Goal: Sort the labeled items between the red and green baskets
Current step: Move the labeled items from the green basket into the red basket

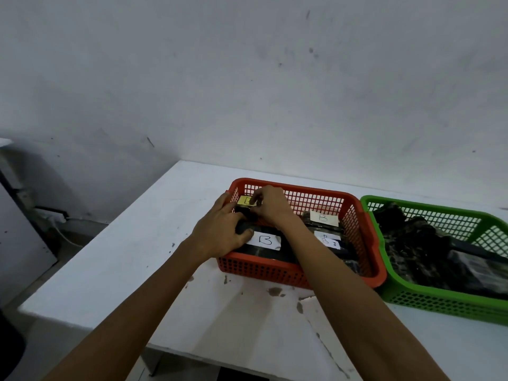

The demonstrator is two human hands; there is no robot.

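A red basket (365, 232) on the white table holds several dark packets with paper labels marked B. One white B label (265, 240) lies at its front left, another B label (323, 218) at its back right. Both hands are inside the basket's left end. My left hand (220, 229) grips a dark packet (243, 213) that bears a yellow label (245, 200). My right hand (270, 206) pinches the same packet at the yellow label. A green basket (439, 301) to the right holds dark patterned packets with no label showing.
The white table (137, 268) stands against a grey wall, with its left edge and near edge close by. Stains and a crack mark the tabletop in front of the red basket. A cable and socket lie on the floor at the left.
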